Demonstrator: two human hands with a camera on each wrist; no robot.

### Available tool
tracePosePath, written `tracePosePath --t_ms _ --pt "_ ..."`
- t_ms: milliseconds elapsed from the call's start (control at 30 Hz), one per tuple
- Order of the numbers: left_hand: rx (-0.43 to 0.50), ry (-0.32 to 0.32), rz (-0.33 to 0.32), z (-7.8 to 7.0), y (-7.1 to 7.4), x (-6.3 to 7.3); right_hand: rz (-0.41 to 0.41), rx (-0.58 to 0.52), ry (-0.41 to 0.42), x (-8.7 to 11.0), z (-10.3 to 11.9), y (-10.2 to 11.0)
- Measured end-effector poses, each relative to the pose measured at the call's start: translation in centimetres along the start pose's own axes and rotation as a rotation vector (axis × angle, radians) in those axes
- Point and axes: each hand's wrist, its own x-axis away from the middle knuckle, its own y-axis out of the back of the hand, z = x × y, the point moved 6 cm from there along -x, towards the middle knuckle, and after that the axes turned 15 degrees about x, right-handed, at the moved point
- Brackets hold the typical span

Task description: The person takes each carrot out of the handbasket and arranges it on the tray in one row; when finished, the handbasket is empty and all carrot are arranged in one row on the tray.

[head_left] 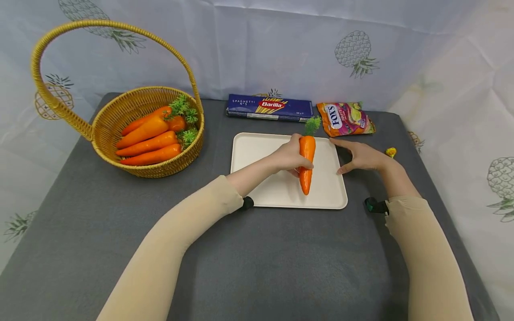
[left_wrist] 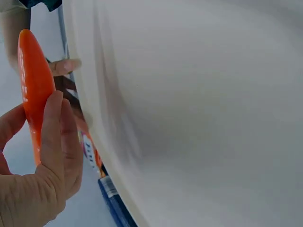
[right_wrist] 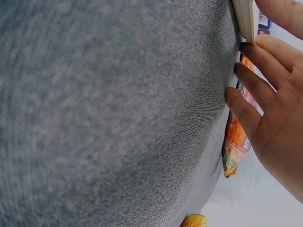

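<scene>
My left hand [head_left: 290,155] grips an orange carrot [head_left: 307,151] over the right part of a cream tray [head_left: 265,196]. The carrot's green top points to the back and its tip to the front. In the left wrist view, thumb and fingers pinch the carrot [left_wrist: 34,80] above the tray surface [left_wrist: 199,104]. At the tray's right edge my right hand [head_left: 363,156] rests with thumb and fingers spread, the fingertips touching the rim. The right wrist view shows this hand [right_wrist: 279,104] with its fingers extended beside the tray's corner [right_wrist: 245,21].
A yellow wicker basket [head_left: 150,173] with a tall handle stands at the back left, holding several carrots [head_left: 148,145]. Behind the tray lie a blue spaghetti box [head_left: 269,108] and an orange Fox's candy bag [head_left: 344,119]. One small yellow wrapped candy [head_left: 391,152] sits right of the right hand.
</scene>
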Motion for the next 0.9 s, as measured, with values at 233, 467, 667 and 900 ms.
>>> tracePosePath --t_ms 233,467,667,900 --pt "-0.083 0.017 -0.076 0.3 -0.7 -1.7 0.011 0.013 -0.01 -0.1 0.0 0.0" --pt "-0.102 0.065 -0.109 0.3 -1.4 -2.6 0.056 0.023 -0.001 0.3 0.3 -0.2" --pt "-0.062 0.064 -0.14 0.5 -2.0 -3.2 0.094 0.044 0.011 0.3 0.5 -0.3" --pt "-0.04 0.082 -0.163 0.7 -3.1 -3.9 0.088 0.042 0.023 0.3 0.4 -0.3"
